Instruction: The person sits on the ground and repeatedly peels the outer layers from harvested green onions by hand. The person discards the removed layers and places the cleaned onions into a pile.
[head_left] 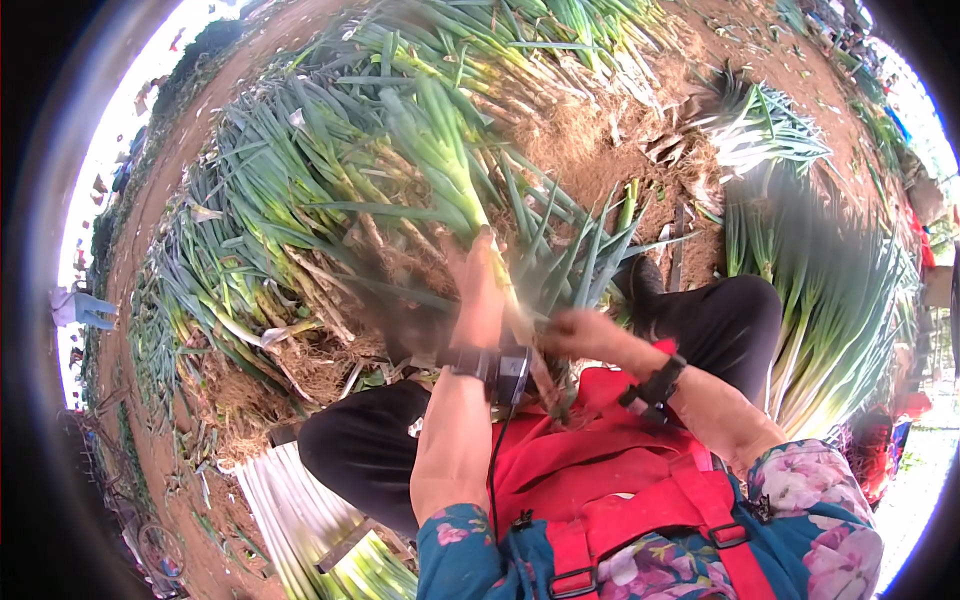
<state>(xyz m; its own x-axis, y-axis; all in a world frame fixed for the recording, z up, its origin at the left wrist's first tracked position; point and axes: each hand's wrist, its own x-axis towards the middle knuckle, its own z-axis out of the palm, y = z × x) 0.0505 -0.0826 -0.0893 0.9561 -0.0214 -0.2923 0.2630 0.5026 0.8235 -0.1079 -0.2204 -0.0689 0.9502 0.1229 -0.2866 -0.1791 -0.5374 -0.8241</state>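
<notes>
My left hand [478,270] is closed around the stalk of a large green onion [460,195], held slantwise in front of me. Its green leaves point away from me, and its lower stalk runs down toward the red apron [540,460] over my lap. Beside that lower stalk is my right hand [585,335], smeared by motion. Its fingers are too blurred to show whether they grip anything. Long loose green leaves [590,265] lie just beyond my hands, between my knees.
Unpeeled green onions with earthy roots [290,200] are heaped ahead and to the left. Cleaned white-stalked onions lie in bundles at the lower left [300,500], the far right [765,135] and beside my right knee [820,320]. Brown soil [590,165] shows between the piles.
</notes>
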